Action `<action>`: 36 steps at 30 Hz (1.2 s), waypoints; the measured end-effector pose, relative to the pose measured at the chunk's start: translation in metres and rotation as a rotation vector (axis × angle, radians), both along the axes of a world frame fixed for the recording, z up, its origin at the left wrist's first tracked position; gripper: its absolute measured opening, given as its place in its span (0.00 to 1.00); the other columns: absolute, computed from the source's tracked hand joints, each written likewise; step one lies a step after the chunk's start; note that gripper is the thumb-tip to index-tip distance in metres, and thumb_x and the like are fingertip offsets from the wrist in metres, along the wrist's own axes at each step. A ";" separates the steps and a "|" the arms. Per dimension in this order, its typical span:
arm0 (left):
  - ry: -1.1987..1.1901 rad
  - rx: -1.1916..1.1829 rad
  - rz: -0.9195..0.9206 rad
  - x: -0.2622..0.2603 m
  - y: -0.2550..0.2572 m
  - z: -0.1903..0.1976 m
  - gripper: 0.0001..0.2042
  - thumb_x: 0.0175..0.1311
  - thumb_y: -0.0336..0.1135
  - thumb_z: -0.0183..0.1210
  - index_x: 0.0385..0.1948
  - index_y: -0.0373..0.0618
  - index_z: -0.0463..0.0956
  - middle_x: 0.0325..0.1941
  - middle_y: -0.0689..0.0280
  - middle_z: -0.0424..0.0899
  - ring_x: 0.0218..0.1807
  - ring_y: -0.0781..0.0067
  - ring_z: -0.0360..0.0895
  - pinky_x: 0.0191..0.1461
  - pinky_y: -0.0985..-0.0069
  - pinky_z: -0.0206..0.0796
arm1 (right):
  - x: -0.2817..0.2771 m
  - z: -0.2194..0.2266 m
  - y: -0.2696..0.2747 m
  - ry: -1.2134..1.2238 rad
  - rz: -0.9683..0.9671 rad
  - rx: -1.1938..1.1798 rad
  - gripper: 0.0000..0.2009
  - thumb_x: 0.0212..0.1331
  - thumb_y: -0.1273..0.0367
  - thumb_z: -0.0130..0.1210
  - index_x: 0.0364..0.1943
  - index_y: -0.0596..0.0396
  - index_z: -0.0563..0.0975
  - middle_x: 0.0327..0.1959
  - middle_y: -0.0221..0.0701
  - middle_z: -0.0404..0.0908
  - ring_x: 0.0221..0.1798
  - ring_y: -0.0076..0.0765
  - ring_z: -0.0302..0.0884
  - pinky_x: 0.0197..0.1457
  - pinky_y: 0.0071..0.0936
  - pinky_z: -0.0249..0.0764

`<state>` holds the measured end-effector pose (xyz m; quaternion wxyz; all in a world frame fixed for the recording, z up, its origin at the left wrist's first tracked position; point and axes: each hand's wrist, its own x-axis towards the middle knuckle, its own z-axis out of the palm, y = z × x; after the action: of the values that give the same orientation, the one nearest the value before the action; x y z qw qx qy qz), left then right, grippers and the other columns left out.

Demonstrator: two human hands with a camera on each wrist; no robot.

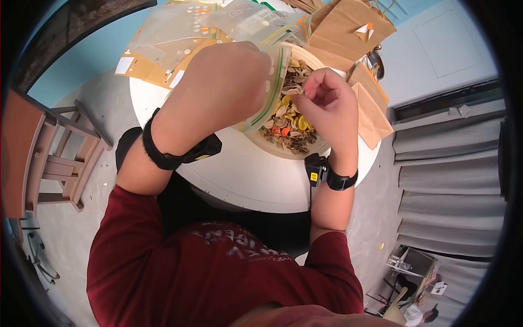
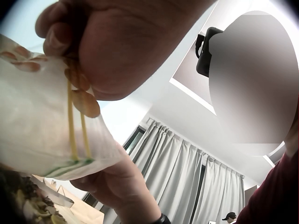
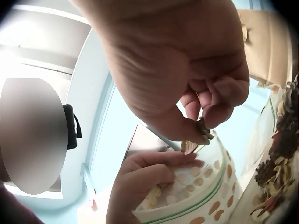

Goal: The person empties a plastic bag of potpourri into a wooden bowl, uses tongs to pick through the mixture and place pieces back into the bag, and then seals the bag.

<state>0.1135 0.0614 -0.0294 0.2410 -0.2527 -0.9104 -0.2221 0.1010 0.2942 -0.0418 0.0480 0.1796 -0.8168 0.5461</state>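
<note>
My left hand (image 1: 229, 82) grips a clear zip bag (image 3: 210, 205) printed with pinkish-orange dots, its green seal line along the mouth. In the head view the bag hangs over the left side of a round, pale bowl (image 1: 263, 146). Dried potpourri (image 1: 294, 122) fills this bowl: brown petals, yellow slices, orange bits and small cones. Between thumb and fingertips, my right hand (image 1: 332, 106) pinches a small dried brown piece (image 3: 189, 146), just above the bag's mouth in the right wrist view. The left fingertips are mostly hidden behind the bag in the head view.
Brown paper bags (image 1: 346, 32) stand at the table's back right. More dotted plastic bags (image 1: 163, 41) lie over brown paper at the back left. The white round table (image 1: 245, 182) ends close to my body. A wooden chair (image 1: 68, 163) stands to the left.
</note>
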 end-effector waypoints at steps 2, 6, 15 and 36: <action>-0.012 0.000 -0.004 0.001 0.001 0.001 0.11 0.56 0.23 0.57 0.40 0.36 0.82 0.35 0.53 0.85 0.41 0.47 0.83 0.44 0.55 0.75 | 0.004 -0.002 -0.004 0.019 0.076 -0.055 0.10 0.51 0.79 0.68 0.36 0.58 0.80 0.29 0.25 0.79 0.29 0.19 0.74 0.33 0.18 0.72; -0.019 0.002 -0.009 0.002 0.002 0.000 0.10 0.56 0.24 0.57 0.39 0.36 0.82 0.35 0.54 0.84 0.40 0.47 0.83 0.43 0.55 0.75 | 0.012 0.000 -0.022 0.205 0.045 0.135 0.08 0.52 0.81 0.66 0.36 0.58 0.82 0.31 0.27 0.80 0.30 0.19 0.76 0.32 0.18 0.74; 0.007 -0.004 0.007 0.002 -0.001 0.003 0.11 0.56 0.24 0.58 0.40 0.36 0.82 0.34 0.54 0.84 0.40 0.47 0.83 0.44 0.55 0.75 | 0.017 0.004 -0.023 0.248 -0.097 -0.153 0.10 0.53 0.82 0.64 0.40 0.58 0.85 0.32 0.29 0.82 0.29 0.22 0.78 0.34 0.20 0.76; 0.216 0.258 0.324 0.001 -0.040 0.023 0.14 0.59 0.24 0.56 0.44 0.37 0.87 0.36 0.49 0.88 0.36 0.48 0.85 0.42 0.65 0.76 | -0.008 0.013 0.052 -0.020 -0.155 0.728 0.12 0.53 0.76 0.64 0.44 0.60 0.86 0.36 0.45 0.88 0.38 0.44 0.88 0.45 0.35 0.82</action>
<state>0.1147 0.0217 -0.0066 0.3999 -0.0926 -0.8721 -0.2664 0.0926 0.3462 -0.0284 0.0143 0.1175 -0.9691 0.2166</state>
